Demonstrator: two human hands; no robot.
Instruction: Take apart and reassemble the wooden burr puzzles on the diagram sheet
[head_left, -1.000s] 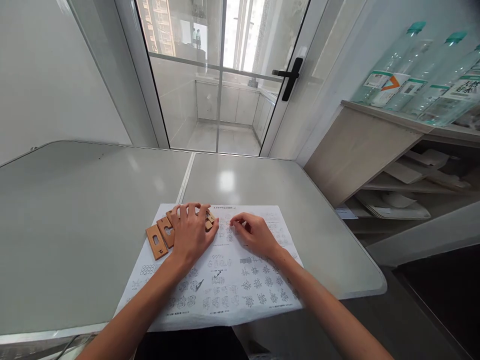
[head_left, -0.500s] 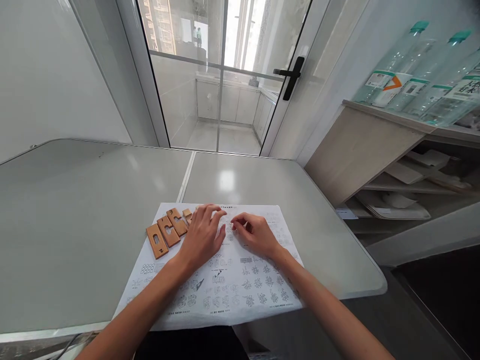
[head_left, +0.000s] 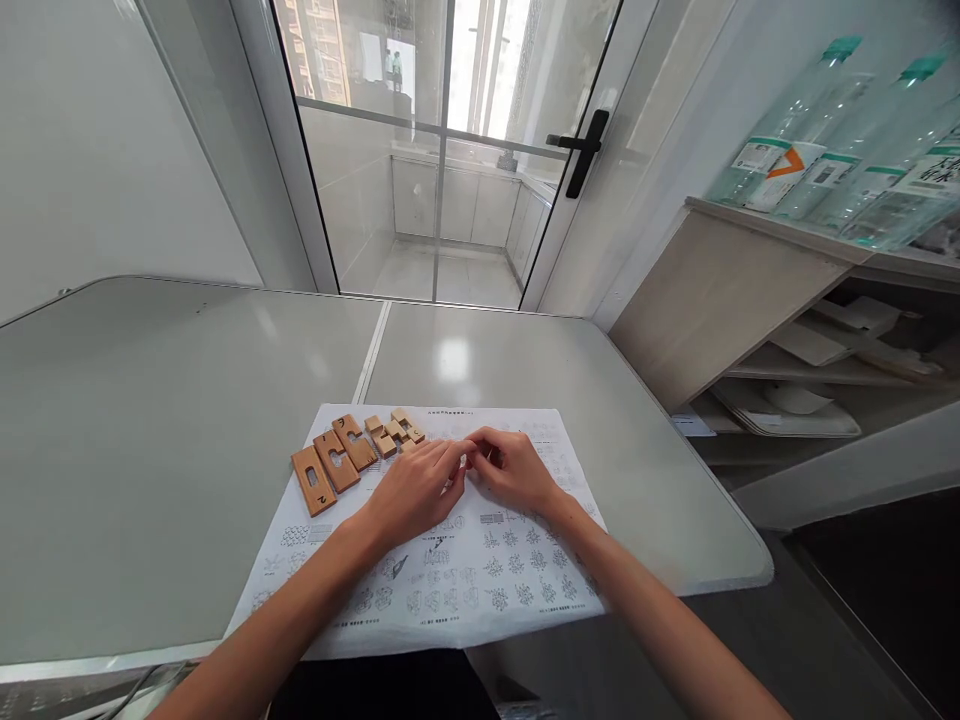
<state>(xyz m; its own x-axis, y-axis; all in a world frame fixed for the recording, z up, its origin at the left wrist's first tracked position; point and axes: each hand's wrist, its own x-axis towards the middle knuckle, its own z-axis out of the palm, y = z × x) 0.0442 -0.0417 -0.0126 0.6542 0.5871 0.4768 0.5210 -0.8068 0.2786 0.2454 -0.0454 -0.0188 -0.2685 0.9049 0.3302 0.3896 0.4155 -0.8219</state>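
Note:
My left hand (head_left: 424, 483) and my right hand (head_left: 514, 468) meet over a printed sheet (head_left: 480, 550) of small line diagrams. Their fingertips are curled together, and whatever lies between them is hidden. Left of my left hand, flat brown wooden pieces with cut-outs lie in a slanting row: one with a slot (head_left: 323, 497), one with a notched opening (head_left: 330, 478), and another notched one (head_left: 363, 459). Smaller pale wooden pieces (head_left: 385, 443) lie just beyond the left knuckles, with a pale notched piece (head_left: 407, 420) farthest back.
The sheet lies on a grey table (head_left: 150, 450) with a pale seam (head_left: 373, 350). A glass door (head_left: 442, 210) with a black handle (head_left: 583, 153) stands behind it. At the right, a wooden shelf unit (head_left: 720, 280) holds clear plastic bottles (head_left: 787, 165).
My left hand has moved right and slightly nearer me, its fingers closing against my right fingertips. Pale wooden pieces it had covered now show. My right hand stays nearly in place.

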